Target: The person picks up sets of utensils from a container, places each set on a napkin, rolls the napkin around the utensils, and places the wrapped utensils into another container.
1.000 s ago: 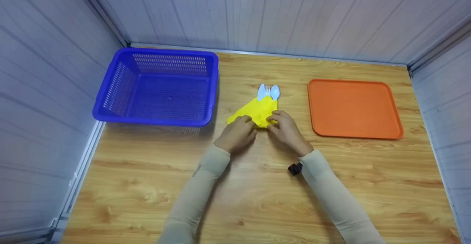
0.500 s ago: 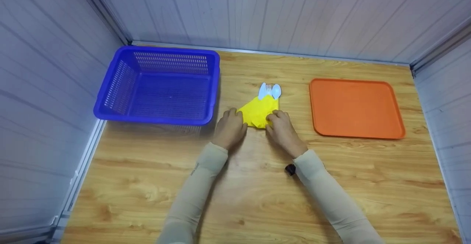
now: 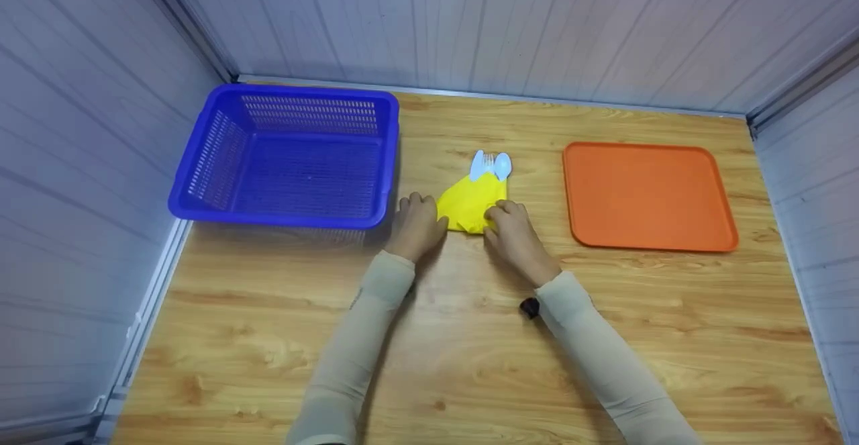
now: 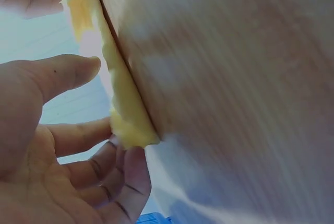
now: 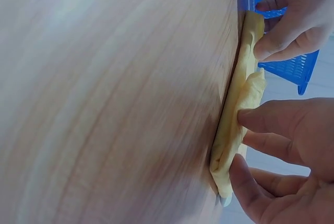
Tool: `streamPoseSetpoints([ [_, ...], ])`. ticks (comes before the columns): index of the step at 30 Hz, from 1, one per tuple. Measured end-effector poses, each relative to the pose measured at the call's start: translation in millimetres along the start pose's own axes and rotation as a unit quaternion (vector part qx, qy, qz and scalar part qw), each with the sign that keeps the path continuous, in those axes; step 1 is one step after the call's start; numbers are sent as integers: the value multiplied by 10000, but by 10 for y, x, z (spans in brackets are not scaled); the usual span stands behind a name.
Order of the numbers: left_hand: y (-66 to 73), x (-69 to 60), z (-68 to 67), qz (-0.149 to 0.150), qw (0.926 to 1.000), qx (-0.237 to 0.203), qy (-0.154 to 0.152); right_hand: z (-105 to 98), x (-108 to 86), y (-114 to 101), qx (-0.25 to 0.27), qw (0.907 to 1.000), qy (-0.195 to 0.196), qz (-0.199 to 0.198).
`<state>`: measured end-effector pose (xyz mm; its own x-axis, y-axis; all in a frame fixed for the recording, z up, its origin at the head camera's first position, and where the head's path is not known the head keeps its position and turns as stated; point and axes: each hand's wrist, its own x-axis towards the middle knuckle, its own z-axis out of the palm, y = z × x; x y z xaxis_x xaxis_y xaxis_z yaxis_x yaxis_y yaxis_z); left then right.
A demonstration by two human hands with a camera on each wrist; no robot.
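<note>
While knife (image 3: 477,165), fork (image 3: 488,162), spoon (image 3: 502,165) face the table's (image 3: 470,351) far edge, napkin (image 3: 471,198) lies gripped.
Left hand (image 3: 415,227): left side; right hand (image 3: 518,238): right.

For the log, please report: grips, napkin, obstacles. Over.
Left grip at yellow napkin, left edge; right grip on right side. Napkin folded over knife, fork, spoon, heads showing. Basket, tray stand clear.

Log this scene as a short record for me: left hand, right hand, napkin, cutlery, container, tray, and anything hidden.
Left hand: touching the left edge of the yellow napkin
Right hand: holding the napkin near its right front corner
Napkin: folded over the cutlery
Cutlery: knife, fork, spoon, left to right, ends showing past the napkin's far edge
Container: blue basket, left
Tray: orange tray, right
Hidden: cutlery handles
</note>
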<state>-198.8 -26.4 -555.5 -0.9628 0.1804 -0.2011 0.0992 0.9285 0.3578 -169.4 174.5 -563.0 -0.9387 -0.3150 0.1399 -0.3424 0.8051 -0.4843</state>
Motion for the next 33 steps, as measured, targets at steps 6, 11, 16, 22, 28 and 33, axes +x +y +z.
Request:
streamPoseSetpoints([
  [6,-15,12,-4,78,9995,-265,140,-10,4,-3,-37,10000,-56,26],
  [11,-30,11,-23,51,9951,-986,62,-25,8,-18,-6,9999,-119,99],
  [16,-40,7,-28,-333,9759,-2159,40,-29,13,-14,18,9996,-194,216],
  [22,-47,-55,-19,-757,9387,-3356,216,-29,19,-12,33,9990,-314,331],
  [28,-43,-133,26,-671,9214,-3828,61,-19,11,14,20,9997,-223,78],
  [33,-21,-171,79,-512,9264,-3721,272,-23,17,11,-162,9994,-309,-54],
])
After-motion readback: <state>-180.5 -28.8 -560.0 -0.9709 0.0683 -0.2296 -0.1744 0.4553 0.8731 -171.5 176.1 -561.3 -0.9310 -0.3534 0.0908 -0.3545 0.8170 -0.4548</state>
